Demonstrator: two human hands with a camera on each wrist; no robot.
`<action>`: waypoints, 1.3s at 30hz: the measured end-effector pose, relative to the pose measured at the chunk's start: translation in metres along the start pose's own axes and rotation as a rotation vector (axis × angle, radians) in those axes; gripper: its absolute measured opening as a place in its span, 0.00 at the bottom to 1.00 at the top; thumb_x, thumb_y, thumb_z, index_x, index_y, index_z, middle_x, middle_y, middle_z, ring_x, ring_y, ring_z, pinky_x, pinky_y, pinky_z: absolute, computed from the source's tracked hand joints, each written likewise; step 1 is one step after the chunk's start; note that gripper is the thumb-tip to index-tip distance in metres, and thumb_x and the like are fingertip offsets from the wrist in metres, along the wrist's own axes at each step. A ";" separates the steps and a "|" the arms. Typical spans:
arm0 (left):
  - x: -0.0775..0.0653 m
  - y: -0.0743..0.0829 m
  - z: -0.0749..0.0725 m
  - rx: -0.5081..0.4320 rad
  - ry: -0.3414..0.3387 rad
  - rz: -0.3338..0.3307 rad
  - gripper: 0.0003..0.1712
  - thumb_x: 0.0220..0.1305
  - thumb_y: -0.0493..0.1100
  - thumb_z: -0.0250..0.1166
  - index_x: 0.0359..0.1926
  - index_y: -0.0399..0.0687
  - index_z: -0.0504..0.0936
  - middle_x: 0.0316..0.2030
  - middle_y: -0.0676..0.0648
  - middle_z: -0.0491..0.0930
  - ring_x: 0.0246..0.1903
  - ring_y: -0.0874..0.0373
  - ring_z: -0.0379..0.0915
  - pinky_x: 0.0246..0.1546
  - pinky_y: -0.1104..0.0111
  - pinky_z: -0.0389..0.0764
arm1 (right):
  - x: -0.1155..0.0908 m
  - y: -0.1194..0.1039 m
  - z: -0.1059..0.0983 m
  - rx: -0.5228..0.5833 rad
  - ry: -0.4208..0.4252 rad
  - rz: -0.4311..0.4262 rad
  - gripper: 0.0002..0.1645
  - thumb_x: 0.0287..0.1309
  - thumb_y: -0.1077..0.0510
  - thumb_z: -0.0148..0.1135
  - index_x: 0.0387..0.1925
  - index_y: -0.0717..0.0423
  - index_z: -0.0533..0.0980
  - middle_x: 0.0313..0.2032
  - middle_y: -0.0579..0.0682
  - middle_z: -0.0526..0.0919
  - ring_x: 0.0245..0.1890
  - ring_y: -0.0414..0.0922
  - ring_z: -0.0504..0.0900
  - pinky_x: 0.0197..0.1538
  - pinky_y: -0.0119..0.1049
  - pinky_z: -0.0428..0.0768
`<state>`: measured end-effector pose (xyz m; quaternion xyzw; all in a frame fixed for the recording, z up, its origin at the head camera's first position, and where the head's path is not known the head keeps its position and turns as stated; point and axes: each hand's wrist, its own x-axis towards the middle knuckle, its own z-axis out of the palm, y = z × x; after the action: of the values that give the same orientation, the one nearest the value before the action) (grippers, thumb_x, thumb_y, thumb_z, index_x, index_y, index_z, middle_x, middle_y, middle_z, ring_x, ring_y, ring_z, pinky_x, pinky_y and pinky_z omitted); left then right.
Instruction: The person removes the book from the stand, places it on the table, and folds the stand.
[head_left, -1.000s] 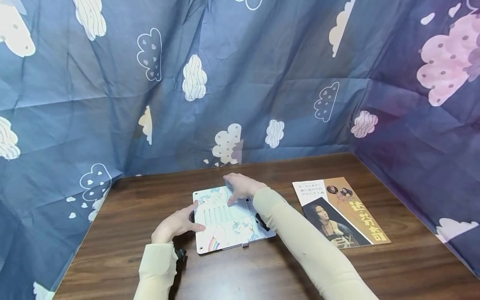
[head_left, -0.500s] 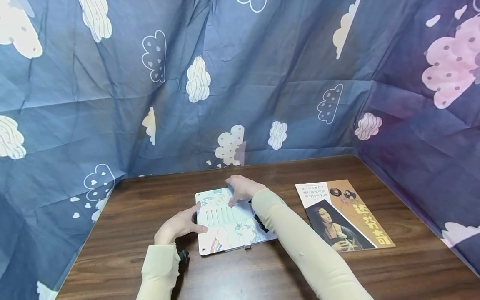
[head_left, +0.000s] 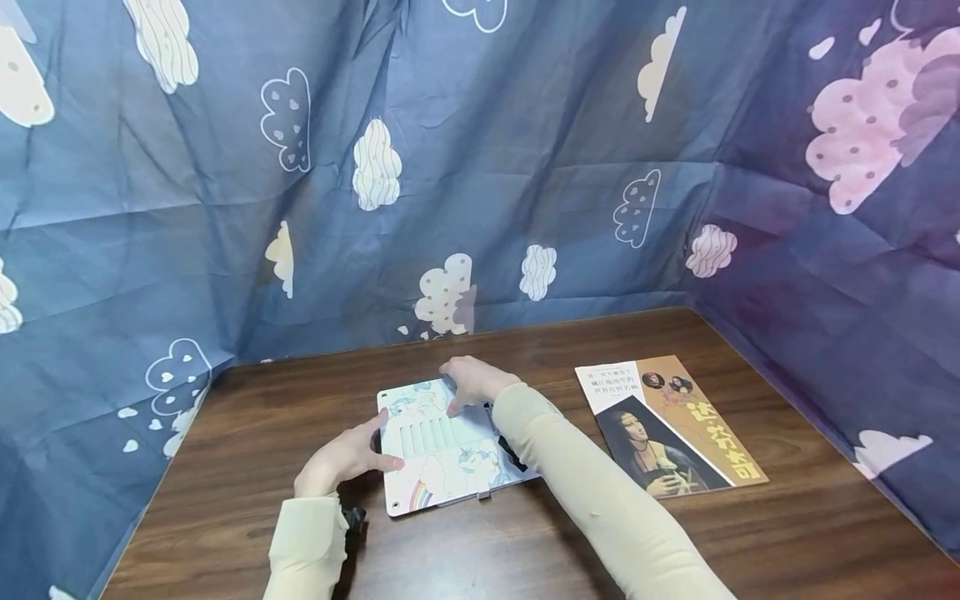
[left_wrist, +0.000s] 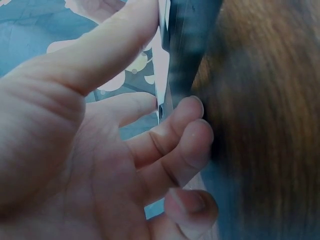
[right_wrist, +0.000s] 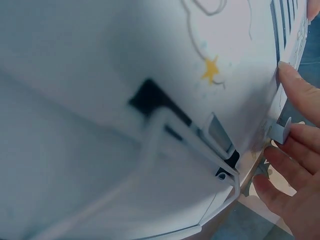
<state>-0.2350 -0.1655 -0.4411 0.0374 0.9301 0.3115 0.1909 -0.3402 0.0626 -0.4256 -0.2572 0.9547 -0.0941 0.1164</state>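
A white book stand (head_left: 426,446) printed with unicorns and a rainbow lies on the table, with a row of slots across its panel. My left hand (head_left: 347,457) holds its left edge, thumb on the printed face; in the left wrist view the other fingers (left_wrist: 192,145) curl beside and below the edge. At the far edge my right hand (head_left: 474,381) grips the stand, thumb on top. The right wrist view shows the right fingers (right_wrist: 295,162) by a small metal clip (right_wrist: 280,131), and a bent wire piece (right_wrist: 200,145) at the panel's cutouts.
A booklet (head_left: 667,427) with a portrait on its cover lies flat on the right of the brown wooden table (head_left: 247,467). Blue cloth (head_left: 480,167) with cloud prints hangs behind the table and along both sides.
The head view has shifted slightly. Both hands keep about the same hold on the book stand, and the booklet stays where it was.
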 end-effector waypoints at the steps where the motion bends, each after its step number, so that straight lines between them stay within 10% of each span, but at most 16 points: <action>1: -0.001 -0.001 0.000 -0.001 -0.001 0.000 0.58 0.52 0.55 0.76 0.76 0.47 0.54 0.70 0.33 0.59 0.68 0.35 0.55 0.60 0.41 0.63 | 0.000 -0.001 0.001 -0.001 -0.003 -0.002 0.49 0.45 0.48 0.79 0.67 0.58 0.69 0.64 0.53 0.72 0.66 0.50 0.67 0.67 0.40 0.63; 22: -0.001 0.001 -0.003 -0.009 -0.006 0.008 0.58 0.53 0.55 0.75 0.76 0.46 0.52 0.70 0.33 0.57 0.69 0.35 0.53 0.61 0.41 0.61 | -0.005 0.002 0.000 0.066 0.017 0.016 0.50 0.50 0.46 0.76 0.71 0.54 0.64 0.68 0.51 0.68 0.69 0.49 0.63 0.67 0.45 0.64; 39: 0.001 0.000 -0.001 -0.005 -0.005 -0.004 0.57 0.53 0.54 0.75 0.76 0.48 0.53 0.70 0.33 0.58 0.69 0.35 0.52 0.62 0.40 0.60 | -0.056 0.004 -0.004 -0.098 0.119 -0.287 0.26 0.65 0.49 0.62 0.62 0.56 0.74 0.61 0.55 0.73 0.62 0.52 0.71 0.63 0.47 0.70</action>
<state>-0.2362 -0.1655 -0.4406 0.0357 0.9290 0.3132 0.1938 -0.2962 0.0950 -0.4126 -0.3906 0.9167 -0.0781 0.0323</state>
